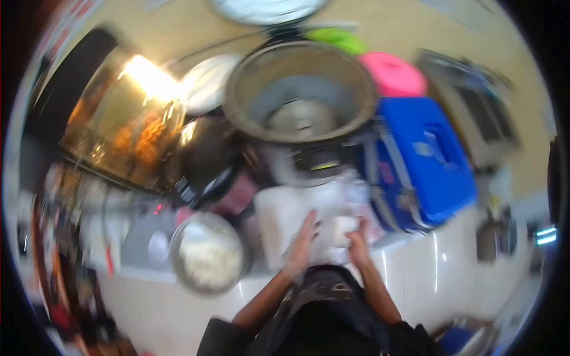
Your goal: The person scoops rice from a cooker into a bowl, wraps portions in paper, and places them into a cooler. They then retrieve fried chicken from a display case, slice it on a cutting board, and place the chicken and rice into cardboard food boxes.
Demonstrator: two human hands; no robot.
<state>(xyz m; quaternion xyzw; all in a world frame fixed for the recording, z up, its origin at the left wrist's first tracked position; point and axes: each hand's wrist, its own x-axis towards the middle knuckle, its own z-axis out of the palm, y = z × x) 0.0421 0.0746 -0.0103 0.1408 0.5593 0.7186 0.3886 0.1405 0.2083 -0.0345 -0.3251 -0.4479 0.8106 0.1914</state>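
Observation:
My left hand is over a white sheet-like surface in front of the large pot, its fingers stretched out and holding nothing I can see. My right hand is at the right of that surface, fingers bent against a small white block; blur hides its exact kind. Clear crumpled plastic lies just beyond the right hand. To the left stands a round metal bowl with white, lumpy contents.
A big open cooker pot with raised lid stands ahead. Right of it are a blue cooler box and a pink lid. On the left are a lit glass display case with fried-looking food and a dark pan.

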